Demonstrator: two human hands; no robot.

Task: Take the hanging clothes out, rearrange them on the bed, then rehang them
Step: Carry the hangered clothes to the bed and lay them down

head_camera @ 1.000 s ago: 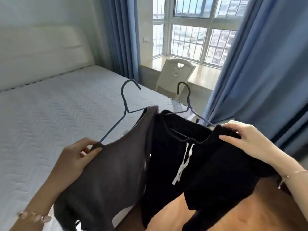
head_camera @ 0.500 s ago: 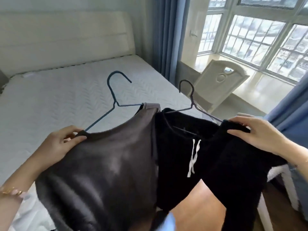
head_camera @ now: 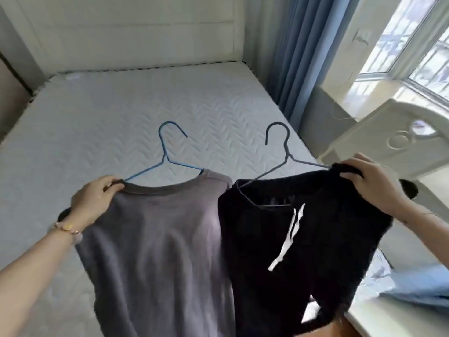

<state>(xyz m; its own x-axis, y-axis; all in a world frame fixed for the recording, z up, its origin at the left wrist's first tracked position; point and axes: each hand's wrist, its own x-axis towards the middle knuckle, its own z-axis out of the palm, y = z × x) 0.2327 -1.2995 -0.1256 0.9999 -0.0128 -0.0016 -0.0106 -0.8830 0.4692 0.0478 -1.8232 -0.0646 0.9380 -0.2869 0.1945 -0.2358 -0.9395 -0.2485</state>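
The left hand point(head_camera: 93, 203) has its fingers clenched on the grey shirt point(head_camera: 162, 251) on a blue hanger point(head_camera: 167, 156); the right hand point(head_camera: 371, 186) grips the black garment point(head_camera: 291, 251) on its dark hanger point(head_camera: 284, 154), both held above the bed point(head_camera: 97, 122).

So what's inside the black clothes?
A dark wire hanger goes into the black clothes; its bar shows at the opening beside a white drawstring. Deeper inside is covered by cloth.

White quilted chevron-stitched mattress point(head_camera: 121, 122); white padded panelled headboard point(head_camera: 136, 32) behind it. Blue pleated curtain point(head_camera: 289, 57) right of mattress. Beyond curtain: sunlit barred window point(head_camera: 418, 45); cream carved chair back point(head_camera: 388, 139) below window.
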